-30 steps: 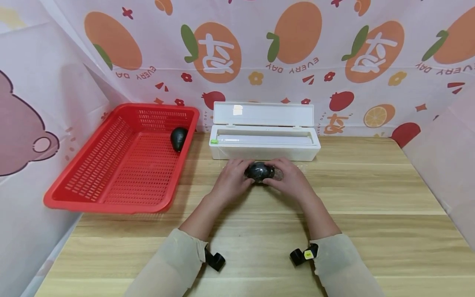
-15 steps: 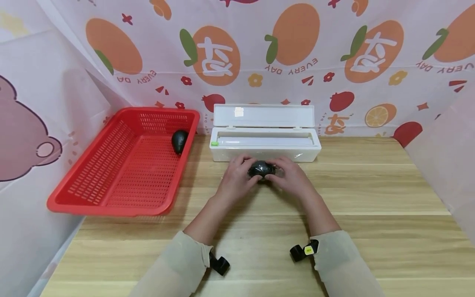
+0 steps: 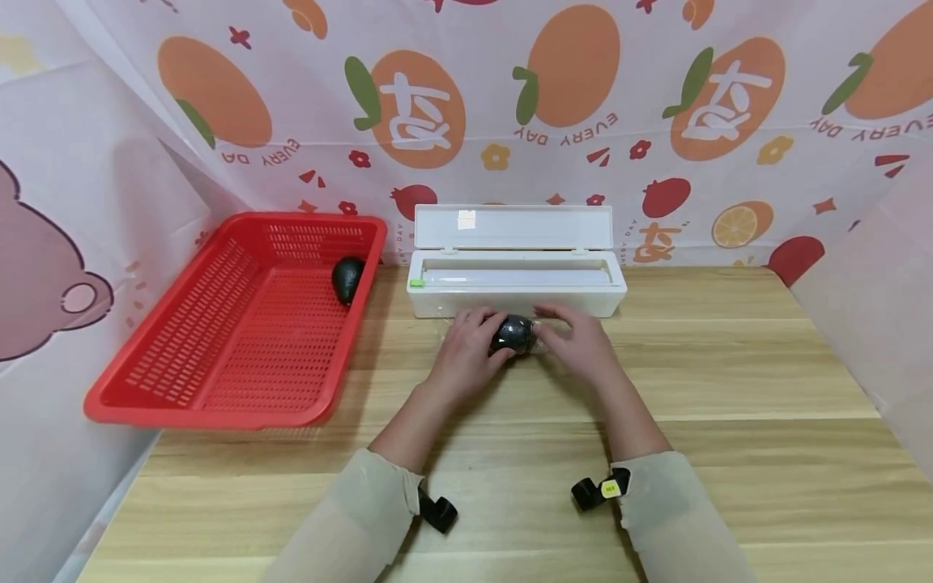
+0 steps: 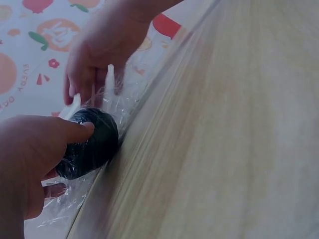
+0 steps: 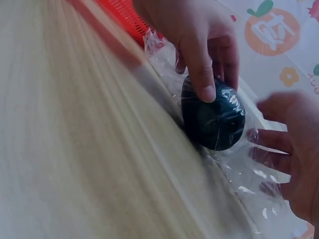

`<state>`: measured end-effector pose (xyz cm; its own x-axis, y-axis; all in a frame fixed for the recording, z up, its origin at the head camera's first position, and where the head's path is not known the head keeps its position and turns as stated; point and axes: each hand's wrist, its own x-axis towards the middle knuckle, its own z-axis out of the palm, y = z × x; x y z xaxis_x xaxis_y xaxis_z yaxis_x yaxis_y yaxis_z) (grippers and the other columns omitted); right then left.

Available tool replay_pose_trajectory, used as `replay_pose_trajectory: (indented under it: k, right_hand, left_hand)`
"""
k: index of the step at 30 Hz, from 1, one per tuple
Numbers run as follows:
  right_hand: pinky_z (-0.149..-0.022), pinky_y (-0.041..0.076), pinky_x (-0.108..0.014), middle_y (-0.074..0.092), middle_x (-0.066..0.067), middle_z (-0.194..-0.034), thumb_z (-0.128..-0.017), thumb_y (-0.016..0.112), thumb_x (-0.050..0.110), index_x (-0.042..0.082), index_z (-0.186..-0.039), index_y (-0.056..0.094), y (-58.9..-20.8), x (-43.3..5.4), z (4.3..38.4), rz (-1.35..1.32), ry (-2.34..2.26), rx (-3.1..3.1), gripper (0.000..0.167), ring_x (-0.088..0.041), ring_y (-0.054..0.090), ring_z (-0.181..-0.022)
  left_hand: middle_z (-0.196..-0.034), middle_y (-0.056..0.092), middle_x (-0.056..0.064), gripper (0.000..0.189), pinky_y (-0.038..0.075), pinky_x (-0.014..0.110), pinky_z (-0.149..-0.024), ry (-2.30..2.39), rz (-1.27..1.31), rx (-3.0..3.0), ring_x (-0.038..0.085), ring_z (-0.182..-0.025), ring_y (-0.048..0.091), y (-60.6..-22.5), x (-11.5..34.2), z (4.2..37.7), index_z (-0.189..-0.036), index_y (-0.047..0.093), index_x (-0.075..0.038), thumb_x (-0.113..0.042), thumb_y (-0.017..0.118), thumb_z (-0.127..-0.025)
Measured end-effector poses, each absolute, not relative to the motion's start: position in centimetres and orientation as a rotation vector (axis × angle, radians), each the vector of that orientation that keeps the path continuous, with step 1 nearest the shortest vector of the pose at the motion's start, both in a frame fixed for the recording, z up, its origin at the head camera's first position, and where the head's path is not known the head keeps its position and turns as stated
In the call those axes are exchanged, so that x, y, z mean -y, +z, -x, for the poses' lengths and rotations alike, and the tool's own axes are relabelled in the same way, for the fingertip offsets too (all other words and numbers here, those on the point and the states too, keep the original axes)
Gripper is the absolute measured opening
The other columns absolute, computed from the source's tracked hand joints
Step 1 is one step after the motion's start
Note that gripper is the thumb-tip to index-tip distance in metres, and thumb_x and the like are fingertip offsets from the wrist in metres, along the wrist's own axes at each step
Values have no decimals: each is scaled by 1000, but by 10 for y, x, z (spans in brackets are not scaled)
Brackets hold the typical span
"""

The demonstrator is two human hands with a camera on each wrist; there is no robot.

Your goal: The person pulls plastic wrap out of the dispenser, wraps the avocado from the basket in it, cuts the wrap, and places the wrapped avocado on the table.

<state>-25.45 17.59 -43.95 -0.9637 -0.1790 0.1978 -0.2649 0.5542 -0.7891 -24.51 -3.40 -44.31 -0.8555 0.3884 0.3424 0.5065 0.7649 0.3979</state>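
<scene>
A dark avocado (image 3: 514,334) under clear cling film (image 5: 239,174) sits on the table in front of the white wrap box. My left hand (image 3: 464,352) grips it from the left, thumb on the near side and fingers behind. To its right, my right hand (image 3: 585,346) has its thumb and fingers apart, fingertips among the loose film beside the avocado. In the left wrist view, film strands stretch from the avocado (image 4: 94,144) toward the right hand (image 4: 109,45). More crumpled film shows under the left hand (image 5: 204,35) in the right wrist view.
The white cling film box (image 3: 517,303) stands at the back with its lid (image 3: 513,227) up and a green slider (image 3: 417,283) at its left end. A red plastic basket (image 3: 273,340) at left holds another avocado (image 3: 347,279). A printed cloth (image 3: 496,97) hangs behind.
My right hand has let go of the avocado's right side and opened slightly away from it. The left hand keeps its grip and has shifted slightly right.
</scene>
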Motion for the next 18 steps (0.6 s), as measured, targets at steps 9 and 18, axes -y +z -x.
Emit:
replay_pose_trajectory:
  k: [9,18]
  right_hand:
    - [-87,56,-39,73,-9,-104,-91,58,4,3,-105,74,-421,-157,242,-329,1467,2340,21,-24,67,-101]
    - [-77,59,-36,69,-16,-115,-93,52,3,0,-116,69,-419,-147,241,-132,2041,2367,28,-26,69,-95]
  left_hand:
    - [-127,57,9,53,40,44,-103,-735,695,2719,29,-120,47,-447,36,247,-135,58,-8,-26,74,-88]
    - [-127,55,9,52,40,44,-105,-772,692,2732,29,-121,46,-450,36,250,-134,57,-9,-27,74,-88]
